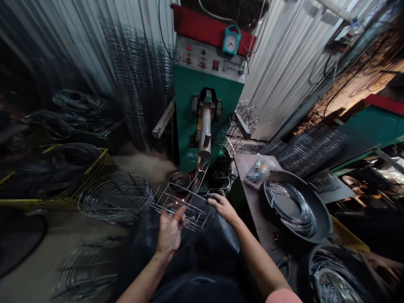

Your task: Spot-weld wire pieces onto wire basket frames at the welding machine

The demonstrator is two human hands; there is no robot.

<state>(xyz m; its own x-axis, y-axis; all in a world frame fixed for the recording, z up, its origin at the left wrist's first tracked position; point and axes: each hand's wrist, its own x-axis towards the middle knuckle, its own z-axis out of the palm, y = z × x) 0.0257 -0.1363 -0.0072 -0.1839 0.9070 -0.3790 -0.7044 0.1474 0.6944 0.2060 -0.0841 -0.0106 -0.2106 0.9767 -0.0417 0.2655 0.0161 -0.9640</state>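
1. The wire frame (186, 209) hangs between the person's hands above a dark apron (195, 256), its far end reaching up to the electrode (204, 139) of a green spot welder (208, 92).
2. The left grip (170, 233) looks closed on the frame's near wires.
3. The right grip (223, 209) curls over the frame's right corner; closed or just resting, I can't tell.
4. The frame looks light, stiff and a little springy, probably best held by its outer wires.
5. Wire hoops (115, 198) lie to the left; more sit in a black pan (323, 214) on the tabletop (249, 176).
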